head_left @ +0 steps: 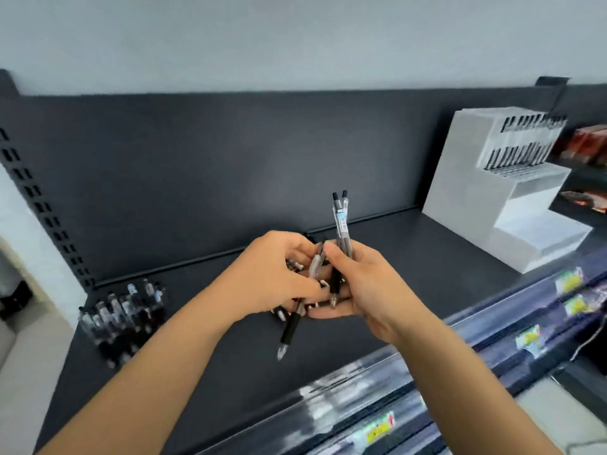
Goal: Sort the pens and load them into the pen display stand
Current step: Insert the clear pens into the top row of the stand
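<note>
Both hands meet above the middle of the dark shelf [203,349]. My right hand [358,284] grips two clear pens with black ends [341,218] that stick upward from its fingers. My left hand [272,277] pinches another clear pen with a black grip [290,326], whose tip hangs downward. More pens lie partly hidden between and under the hands. A loose pile of similar pens [124,313] lies at the shelf's left. The white stepped pen display stand [466,178] sits at the far right, its top tier holding a row of pens [525,139]; the lower tiers look empty.
A dark back panel [230,159] rises behind the shelf, with a slotted upright [42,208] at the left. The front edge carries a clear price rail with yellow labels [528,336]. Red packaged goods [588,146] sit beyond the stand at the right.
</note>
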Demonstrator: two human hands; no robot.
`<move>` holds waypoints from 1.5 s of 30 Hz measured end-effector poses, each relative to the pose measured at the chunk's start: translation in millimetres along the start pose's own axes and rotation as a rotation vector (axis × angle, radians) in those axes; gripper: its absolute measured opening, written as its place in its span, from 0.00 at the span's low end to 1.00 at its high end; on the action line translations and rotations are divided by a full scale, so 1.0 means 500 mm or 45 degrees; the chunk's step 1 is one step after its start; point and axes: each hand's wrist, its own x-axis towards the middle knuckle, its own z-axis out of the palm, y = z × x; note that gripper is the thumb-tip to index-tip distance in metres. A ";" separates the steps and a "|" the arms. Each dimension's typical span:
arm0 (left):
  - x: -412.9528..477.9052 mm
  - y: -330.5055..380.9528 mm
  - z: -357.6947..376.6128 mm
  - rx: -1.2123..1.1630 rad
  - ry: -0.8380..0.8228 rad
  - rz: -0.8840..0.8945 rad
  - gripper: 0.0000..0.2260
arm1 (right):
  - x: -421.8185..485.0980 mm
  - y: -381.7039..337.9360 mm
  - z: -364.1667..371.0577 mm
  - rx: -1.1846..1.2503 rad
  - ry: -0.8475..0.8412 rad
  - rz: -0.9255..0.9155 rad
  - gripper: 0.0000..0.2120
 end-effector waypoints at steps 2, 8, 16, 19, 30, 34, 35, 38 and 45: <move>0.019 0.040 0.077 -0.066 0.017 -0.002 0.11 | -0.040 -0.007 -0.084 -0.102 0.048 -0.059 0.12; 0.105 0.172 0.310 -0.361 0.294 0.119 0.05 | -0.132 -0.022 -0.371 -0.263 0.386 -0.275 0.20; 0.248 0.333 0.498 -0.467 0.544 0.443 0.05 | -0.148 -0.072 -0.641 0.106 0.363 -0.330 0.09; 0.335 0.373 0.521 -0.423 0.618 0.521 0.06 | -0.113 -0.083 -0.723 0.025 0.387 -0.403 0.08; 0.686 0.416 0.599 -0.319 0.760 0.708 0.09 | 0.077 -0.143 -0.931 0.025 0.395 -0.560 0.08; 0.760 0.401 0.616 -0.069 0.707 0.665 0.09 | 0.141 -0.162 -0.973 0.102 0.407 -0.568 0.06; 0.769 0.397 0.620 0.002 0.685 0.633 0.08 | 0.153 -0.164 -0.982 0.108 0.405 -0.569 0.05; 0.779 0.389 0.630 0.252 0.666 0.561 0.08 | 0.182 -0.168 -0.999 0.124 0.376 -0.584 0.04; 0.779 0.399 0.637 0.559 0.767 0.376 0.07 | 0.211 -0.169 -1.027 0.137 0.268 -0.592 0.06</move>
